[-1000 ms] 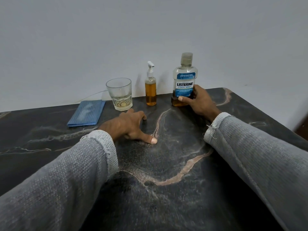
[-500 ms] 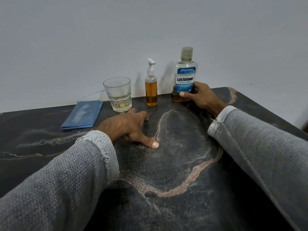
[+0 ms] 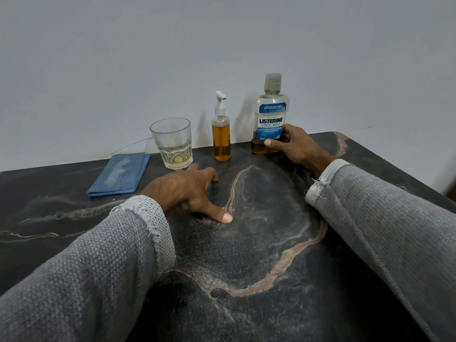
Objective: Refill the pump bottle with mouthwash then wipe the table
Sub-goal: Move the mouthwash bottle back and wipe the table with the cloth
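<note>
Pump bottle stands upright near the back edge of the table, close to the wall, about two-thirds full of amber liquid, with its white pump head fitted. No finger touches it.

Order of items, left to right:

1. Blue cloth, folded flat on the table at the rear left.
2. Glass, upright, just right of the cloth, with a little pale liquid at the bottom.
3. Left hand, palm down on the table in front of the glass. Fingers are loosely bent and hold nothing; the thumb points right along the surface. The pump bottle stands beyond these fingertips, apart from them.
4. Pump bottle, between the glass and the mouthwash bottle.
5. Mouthwash bottle, upright, cap on, with a shallow layer of amber liquid at the base.
6. Right hand, fingers and thumb wrapped round the lower part of the mouthwash bottle.

Both forearms wear grey knitted sleeves.
</note>
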`<state>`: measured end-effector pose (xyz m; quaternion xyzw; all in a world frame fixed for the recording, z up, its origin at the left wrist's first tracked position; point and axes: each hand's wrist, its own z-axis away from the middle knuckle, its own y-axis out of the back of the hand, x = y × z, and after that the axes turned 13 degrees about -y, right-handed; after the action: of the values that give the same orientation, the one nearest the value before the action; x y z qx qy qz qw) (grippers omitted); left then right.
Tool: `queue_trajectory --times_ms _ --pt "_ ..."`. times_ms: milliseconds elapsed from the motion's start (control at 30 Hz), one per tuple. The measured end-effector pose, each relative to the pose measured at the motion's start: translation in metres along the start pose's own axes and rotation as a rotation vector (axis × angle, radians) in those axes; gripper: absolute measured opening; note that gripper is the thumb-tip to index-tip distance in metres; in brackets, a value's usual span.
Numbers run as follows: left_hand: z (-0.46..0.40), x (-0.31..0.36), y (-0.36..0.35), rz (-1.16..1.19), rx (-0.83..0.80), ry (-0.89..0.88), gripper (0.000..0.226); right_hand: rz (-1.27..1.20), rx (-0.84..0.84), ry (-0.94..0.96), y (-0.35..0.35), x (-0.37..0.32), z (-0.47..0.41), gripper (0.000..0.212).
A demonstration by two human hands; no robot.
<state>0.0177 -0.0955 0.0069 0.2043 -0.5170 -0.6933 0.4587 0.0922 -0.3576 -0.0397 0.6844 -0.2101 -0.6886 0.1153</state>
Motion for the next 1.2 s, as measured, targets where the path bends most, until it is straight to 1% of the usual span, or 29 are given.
queue_trajectory --times_ms 200,967,1200 --pt "0.0 -0.002 -0.001 0.009 0.005 -0.007 0.104 0.021 -0.022 -0.014 0.0 0.0 -0.001 0.055" --pt "0.0 -0.003 -0.002 0.019 0.006 -0.011 0.105 0.084 0.013 -0.057 -0.002 -0.001 -0.001 0.056" --pt "0.002 -0.002 -0.002 0.026 0.012 -0.01 0.104 0.108 0.036 -0.058 -0.001 -0.002 0.007 0.068"
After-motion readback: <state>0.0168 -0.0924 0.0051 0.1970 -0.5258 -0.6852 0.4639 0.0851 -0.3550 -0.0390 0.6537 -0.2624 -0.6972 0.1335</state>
